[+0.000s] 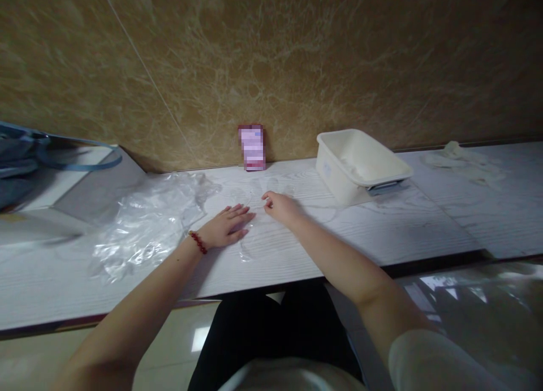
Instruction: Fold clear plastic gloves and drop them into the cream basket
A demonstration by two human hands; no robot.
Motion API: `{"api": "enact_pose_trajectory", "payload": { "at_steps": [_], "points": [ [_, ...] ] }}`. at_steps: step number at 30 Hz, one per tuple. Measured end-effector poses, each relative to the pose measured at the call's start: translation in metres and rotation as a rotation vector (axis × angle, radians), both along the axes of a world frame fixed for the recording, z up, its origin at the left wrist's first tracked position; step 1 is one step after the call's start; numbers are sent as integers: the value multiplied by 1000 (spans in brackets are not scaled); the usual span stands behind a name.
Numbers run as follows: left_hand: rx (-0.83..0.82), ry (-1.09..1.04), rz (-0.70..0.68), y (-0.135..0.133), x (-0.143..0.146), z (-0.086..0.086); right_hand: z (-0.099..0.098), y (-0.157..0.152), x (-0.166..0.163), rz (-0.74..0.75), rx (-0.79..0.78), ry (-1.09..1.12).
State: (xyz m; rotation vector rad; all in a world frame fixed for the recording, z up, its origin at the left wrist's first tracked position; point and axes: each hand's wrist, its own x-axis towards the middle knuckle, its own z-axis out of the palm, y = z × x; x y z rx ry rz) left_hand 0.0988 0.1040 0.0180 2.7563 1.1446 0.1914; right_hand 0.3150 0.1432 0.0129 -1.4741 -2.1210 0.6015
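Marbled wall (pixel 271 63) at twelve o'clock, pale bench (pixel 292 266) below. Clear film (pixel 246 248) lies mid-bench by the left hand (pixel 227 226), fingers spread; right hand (pixel 280 207) curls — whether pinching film, I cannot tell. Flattening seems partway — the pile (pixel 148 221) at nine lies crumpled.

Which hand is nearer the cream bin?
Right. The right hand is left of the cream bin, apart from it; the left hand is farther left, beside crumpled clear plastic.

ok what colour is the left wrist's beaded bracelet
The beaded bracelet is mostly dark red; head view.
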Motion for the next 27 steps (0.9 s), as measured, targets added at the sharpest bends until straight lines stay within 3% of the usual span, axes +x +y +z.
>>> {"api": "enact_pose_trajectory", "payload": {
  "at_steps": [4, 8, 10, 15, 21, 24, 27],
  "points": [
    [85, -63, 13, 12, 7, 7, 6, 11, 15, -48, 41, -30],
    [80, 81, -3, 15, 20, 9, 12, 31, 48, -292, 131, -176],
    [66, 156, -7, 12, 24, 4, 13, 39, 62, -378, 98, -289],
    [89, 181, -10, 8, 24, -10, 6, 46, 66, -382, 45, -381],
    [76, 16, 19, 15, 18, -7, 2, 46, 56, -316, 102, -223],
    [78, -161, 79, 18, 21, 0, 4, 46, 54, -314, 83, 0],
    [-7, -339, 218, 21, 32, 12, 4, 46, 51, -313, -35, 262]
  ]
}}
